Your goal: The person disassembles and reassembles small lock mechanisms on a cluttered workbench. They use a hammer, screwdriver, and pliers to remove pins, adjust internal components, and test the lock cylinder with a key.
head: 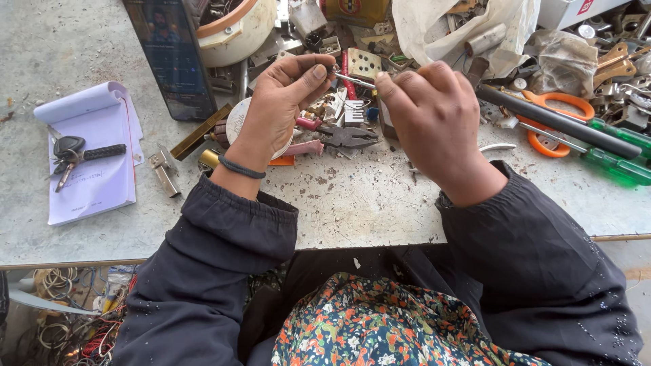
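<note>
1. Nearest the camera: flowered fabric (380, 325) over the lap, dark sleeves (224, 244) on both arms.
2. Left hand (281, 102) raised above the surface (352, 203), fingers curled, thumb and forefinger pinched on one end of a thin metal rod (354, 80); black band (241, 168) around the wrist.
3. Right hand (434, 115) closed too, fingertips gripping the other end of the same rod; hands close together, joined only by the rod.
4. Below and between the hands: dark pliers (347, 138) lying flat on the surface.
5. Right of the right hand: orange-handled scissors (553, 122), a black bar across them, green-handled screwdrivers (620, 152) beyond.
6. Left of the left hand: a notepad (95, 169) with a car key (71, 150) on top, a dark phone (173, 54) standing further back.
7. Beyond the hands: a heap of small metal parts, a crumpled plastic bag (468, 27) and a white tub (237, 30).
</note>
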